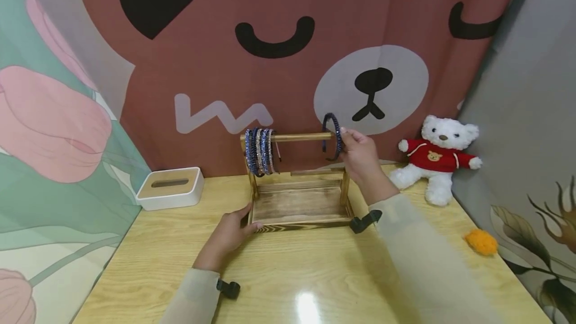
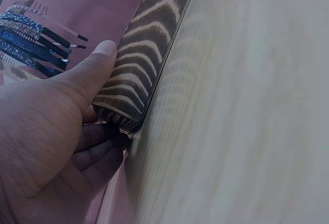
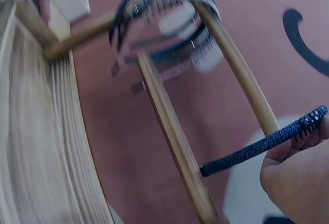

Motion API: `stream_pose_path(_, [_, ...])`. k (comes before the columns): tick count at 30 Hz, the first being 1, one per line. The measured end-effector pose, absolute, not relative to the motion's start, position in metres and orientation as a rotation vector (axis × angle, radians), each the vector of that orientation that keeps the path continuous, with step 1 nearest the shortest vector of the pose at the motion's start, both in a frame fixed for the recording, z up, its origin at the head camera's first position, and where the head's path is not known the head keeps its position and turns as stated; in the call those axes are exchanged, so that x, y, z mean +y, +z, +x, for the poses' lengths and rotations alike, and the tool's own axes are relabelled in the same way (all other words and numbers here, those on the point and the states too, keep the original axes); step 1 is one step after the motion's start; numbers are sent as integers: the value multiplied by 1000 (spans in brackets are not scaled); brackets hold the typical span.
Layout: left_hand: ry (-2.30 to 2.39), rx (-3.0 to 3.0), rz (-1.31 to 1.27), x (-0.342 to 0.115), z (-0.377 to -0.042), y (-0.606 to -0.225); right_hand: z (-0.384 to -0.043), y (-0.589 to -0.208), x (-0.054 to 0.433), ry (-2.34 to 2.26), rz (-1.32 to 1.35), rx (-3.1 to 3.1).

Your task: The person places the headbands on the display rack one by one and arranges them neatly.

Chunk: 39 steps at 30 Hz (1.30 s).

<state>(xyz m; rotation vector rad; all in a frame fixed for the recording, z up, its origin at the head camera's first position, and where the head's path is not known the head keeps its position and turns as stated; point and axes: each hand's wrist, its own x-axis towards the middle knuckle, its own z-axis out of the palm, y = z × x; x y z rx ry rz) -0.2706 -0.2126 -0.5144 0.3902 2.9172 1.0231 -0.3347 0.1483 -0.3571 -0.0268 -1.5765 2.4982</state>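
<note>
A wooden headband rack point(image 1: 297, 205) stands on the table, its upper bar point(image 1: 301, 137) running left to right. Several glittery blue and silver headbands point(image 1: 259, 151) hang together at the bar's left end. My right hand point(image 1: 361, 156) pinches a dark blue headband point(image 1: 331, 136) at the bar's right end; in the right wrist view this toothed headband point(image 3: 252, 148) spans the two rods. My left hand point(image 1: 230, 231) grips the front left corner of the rack's base, with the thumb on the striped wood edge point(image 2: 146, 49) and the fingers curled round its end.
A white tissue box point(image 1: 170, 189) with a wooden lid sits left of the rack. To the right are a white teddy bear point(image 1: 434, 156) in a red sweater and a fluffy orange thing point(image 1: 481, 242). A curtain with a bear print hangs behind.
</note>
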Motion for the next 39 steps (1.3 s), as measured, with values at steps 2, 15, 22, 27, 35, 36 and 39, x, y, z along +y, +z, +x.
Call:
stream_pose_path(2, [1018,2917,385,-213,-271,-515,-334,-357,131,2501,-40,-1595])
stream_pose_path(15, [1022,2932,386,-212,-273,-514,-326,-367,45,2330,-77,-1855])
stream_pose_path(22, [1015,2935,379,-213,-274,-516,-330,-373,29,2289,-117,-1995])
stream_pose_path(27, [1051,2916,372,-211,-272,-515,-333,-379,24,2290,-158,-2016])
stream_pose_path(35, [1033,2922,372,-211,-270,-517,-333,-381,20,2304,-165,-2014])
stream_pose_path(36, [1035,2917,369,-211,-270,-516,-333,-381,20,2306,-168,-2011])
stream_pose_path(39, [1045,2914,363,-212,-270,-515,-334,-380,20,2313,-177,-2009])
